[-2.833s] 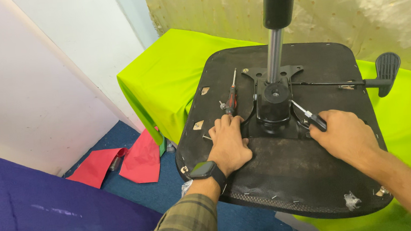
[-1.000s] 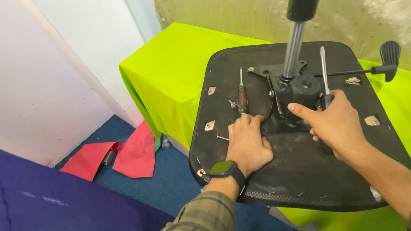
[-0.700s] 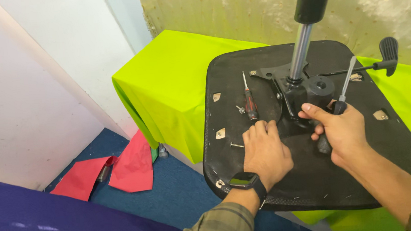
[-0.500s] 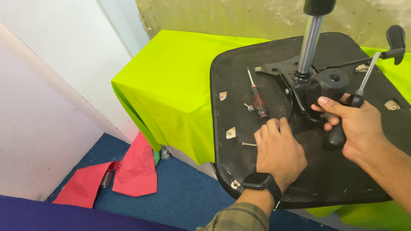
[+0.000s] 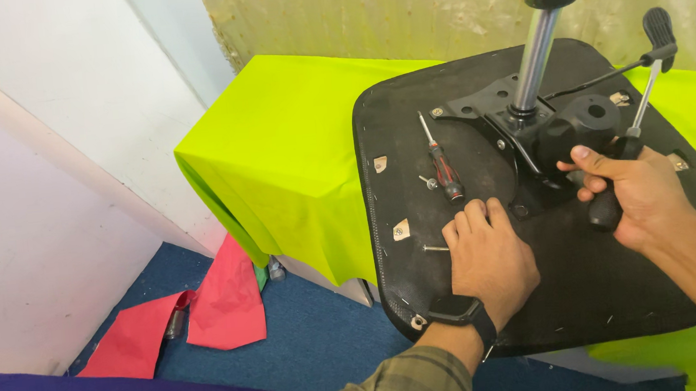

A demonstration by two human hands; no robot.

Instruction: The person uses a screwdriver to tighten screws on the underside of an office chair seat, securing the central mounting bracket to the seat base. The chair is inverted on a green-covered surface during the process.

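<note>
**Two hands on an upturned chair seat**

The right hand has its fingers curled tight round the black handle of a screwdriver, whose metal shaft rises up and to the right, past the lever with a black knob. The thumb points left toward the black mechanism bolted at the middle of the seat.

The left hand lies palm down on the seat underside, fingers straight and pressed together, holding nothing. Their tips stop just short of a second screwdriver with a red and black handle, which lies flat on the seat with its tip pointing toward the far edge. A loose screw lies just beside the index finger, toward the seat's left edge, and another rests beside the red handle. A dark watch sits on the wrist, above a plaid sleeve.

The black seat rests upside down on a bench covered with a bright green cloth; its near and left edges overhang the bench. A chrome gas column stands upright from the mechanism.

On the blue floor below the bench's left corner lie red sheets.
</note>
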